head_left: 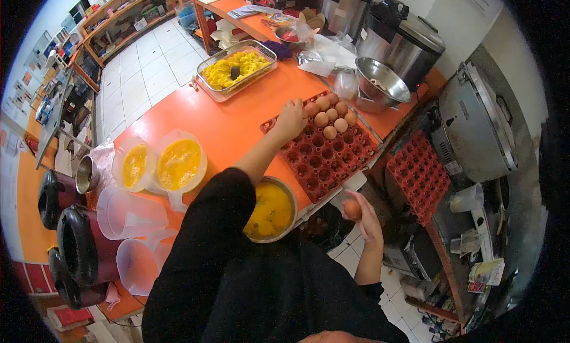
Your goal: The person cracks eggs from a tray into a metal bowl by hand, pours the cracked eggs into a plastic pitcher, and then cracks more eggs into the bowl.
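Observation:
My left hand (290, 121) is over the far left part of the red egg tray (314, 171), its fingers curled downward beside the brown eggs (341, 125). Whatever those fingers close on is hidden. Several eggs fill the tray's far cups, while the nearer cups hold none. Off the table's right edge, my right hand (369, 219) is closed around a brown egg (352, 209). Close to my body stands a metal bowl (292, 219) with cracked eggs (270, 211), whole yolks showing in the yellow liquid.
Two plastic jugs (204, 168) of beaten egg stand at left, near clear jugs (127, 215). A glass dish (274, 67) of yellow food sits farther back. Behind the tray is a steel bowl (386, 82). Another egg tray (418, 177) lies at right, beside a dark bin (326, 224).

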### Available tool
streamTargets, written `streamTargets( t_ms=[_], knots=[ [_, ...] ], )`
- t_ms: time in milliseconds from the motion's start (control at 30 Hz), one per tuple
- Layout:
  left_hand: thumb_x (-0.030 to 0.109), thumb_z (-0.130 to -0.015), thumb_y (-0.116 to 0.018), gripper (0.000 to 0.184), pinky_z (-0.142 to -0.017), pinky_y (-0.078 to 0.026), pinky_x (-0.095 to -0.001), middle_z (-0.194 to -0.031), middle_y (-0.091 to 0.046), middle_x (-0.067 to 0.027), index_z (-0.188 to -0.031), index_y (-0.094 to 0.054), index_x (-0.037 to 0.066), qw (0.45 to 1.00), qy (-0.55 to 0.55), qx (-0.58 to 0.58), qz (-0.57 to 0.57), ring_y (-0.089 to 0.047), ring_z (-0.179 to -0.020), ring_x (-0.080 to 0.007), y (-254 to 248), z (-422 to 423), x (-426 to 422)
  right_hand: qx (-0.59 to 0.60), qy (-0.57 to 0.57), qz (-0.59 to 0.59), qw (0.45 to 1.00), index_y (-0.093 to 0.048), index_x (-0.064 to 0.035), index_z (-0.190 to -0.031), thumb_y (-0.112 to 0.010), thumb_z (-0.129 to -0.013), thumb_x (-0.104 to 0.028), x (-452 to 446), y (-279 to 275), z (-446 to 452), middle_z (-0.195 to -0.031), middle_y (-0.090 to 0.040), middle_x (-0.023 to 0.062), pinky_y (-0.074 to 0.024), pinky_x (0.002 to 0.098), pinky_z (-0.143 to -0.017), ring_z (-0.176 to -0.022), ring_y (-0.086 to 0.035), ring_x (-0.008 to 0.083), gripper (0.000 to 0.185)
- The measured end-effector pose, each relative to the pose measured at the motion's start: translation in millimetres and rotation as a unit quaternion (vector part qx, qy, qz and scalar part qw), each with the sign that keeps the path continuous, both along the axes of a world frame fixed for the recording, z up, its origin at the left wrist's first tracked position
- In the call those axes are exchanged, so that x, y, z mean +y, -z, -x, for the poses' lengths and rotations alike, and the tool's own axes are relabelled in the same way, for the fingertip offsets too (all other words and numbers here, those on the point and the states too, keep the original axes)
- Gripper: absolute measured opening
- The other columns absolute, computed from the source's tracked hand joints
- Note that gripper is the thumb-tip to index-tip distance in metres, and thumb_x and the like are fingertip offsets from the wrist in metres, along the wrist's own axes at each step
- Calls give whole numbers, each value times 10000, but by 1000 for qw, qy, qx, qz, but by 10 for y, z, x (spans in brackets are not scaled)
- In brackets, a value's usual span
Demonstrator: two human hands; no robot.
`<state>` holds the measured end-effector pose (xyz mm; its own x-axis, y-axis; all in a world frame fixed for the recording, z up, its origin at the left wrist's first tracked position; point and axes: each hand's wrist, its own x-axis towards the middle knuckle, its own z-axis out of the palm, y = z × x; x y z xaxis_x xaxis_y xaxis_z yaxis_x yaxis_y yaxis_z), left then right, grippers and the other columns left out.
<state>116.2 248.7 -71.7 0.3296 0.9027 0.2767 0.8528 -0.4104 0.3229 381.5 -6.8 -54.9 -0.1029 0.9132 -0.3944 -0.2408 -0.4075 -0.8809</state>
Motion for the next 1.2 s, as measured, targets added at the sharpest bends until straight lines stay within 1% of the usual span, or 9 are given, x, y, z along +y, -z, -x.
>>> streamTargets(
  t_ms=[67, 133, 200, 267, 367, 500, 667, 767, 1200],
  knots=[
    [300, -892, -679, 463, -884, -487, -432, -1149, -483, -167, -1224, -541, 7, 969, -24, -240, 49, -565, -988, -344, -209, 102, -354, 84, 14, -18, 996, -501, -3, -1341, -552, -979, -199, 107, -224, 249, -1125, -617, 104, -509, 312, -815, -923, -626, 170, 414],
    [282, -916, -678, 491, -897, -502, -373, -1186, -521, -123, -1301, -497, 39, 908, 33, -365, 205, -580, -1030, -267, -444, 290, -766, 103, -9, -67, 992, -462, -1, -1364, -545, -968, -129, 221, -349, 478, -1274, -561, 131, -484, 336, -953, -1068, -607, 206, 425],
    [264, -912, -700, 526, -920, -499, -325, -1236, -556, -82, -1338, -484, 44, 778, 127, -525, 320, -575, -1089, -185, -467, 504, -1187, -2, -9, -166, 986, -457, -2, -1371, -563, -942, -94, 310, -467, 791, -1309, -532, 132, -427, 349, -1028, -1159, -556, 231, 451],
    [232, -912, -706, 530, -955, -489, -332, -1253, -589, -76, -1357, -482, 52, 822, 128, -501, 238, -563, -1157, -158, -527, 676, -1728, -78, -23, -242, 967, -443, 5, -1382, -583, -910, -49, 318, -704, 1117, -1346, -504, 158, -374, 361, -1087, -1260, -495, 281, 494],
    [207, -897, -721, 556, -978, -484, -337, -1257, -595, -96, -1370, -480, 41, 837, 64, -484, 245, -574, -1164, -167, -564, 891, -2268, -285, -55, -465, 836, -431, 19, -1387, -581, -908, -52, 296, -809, 1493, -1381, -468, 190, -381, 369, -1080, -1273, -484, 313, 507],
    [175, -865, -742, 528, -983, -484, -362, -1308, -568, -141, -1315, -521, 9, 881, -9, -425, 205, -562, -1200, -225, -569, 1035, -2627, -276, -193, -579, 743, -437, 26, -1372, -599, -897, -7, 254, -539, 1875, -1377, -449, 224, -399, 431, -1076, -1253, -481, 384, 503],
    [152, -842, -752, 519, -934, -515, -386, -1294, -575, -163, -1297, -540, 19, 839, -39, -500, 212, -593, -1171, -277, -433, 1070, -2793, -265, -168, -607, 730, -448, 8, -1364, -622, -878, 7, 217, -417, 1973, -1371, -452, 221, -429, 444, -1044, -1244, -491, 383, 516],
    [145, -820, -763, 505, -928, -514, -385, -1271, -589, -175, -1265, -563, 13, 898, -72, -400, 167, -604, -1154, -305, -289, 1060, -2819, -303, -194, -619, 698, -420, 2, -1379, -626, -894, 5, 219, -275, 1973, -1378, -438, 222, -437, 432, -1042, -1276, -466, 375, 527],
    [140, -798, -781, 518, -926, -514, -382, -1215, -621, -186, -1251, -572, 4, 893, -62, -419, 153, -616, -1136, -307, -160, 1046, -2825, -297, -187, -624, 698, -427, -10, -1372, -626, -895, -11, 141, -316, 2016, -1385, -434, 193, -411, 426, -1059, -1266, -467, 359, 516]
  ],
)
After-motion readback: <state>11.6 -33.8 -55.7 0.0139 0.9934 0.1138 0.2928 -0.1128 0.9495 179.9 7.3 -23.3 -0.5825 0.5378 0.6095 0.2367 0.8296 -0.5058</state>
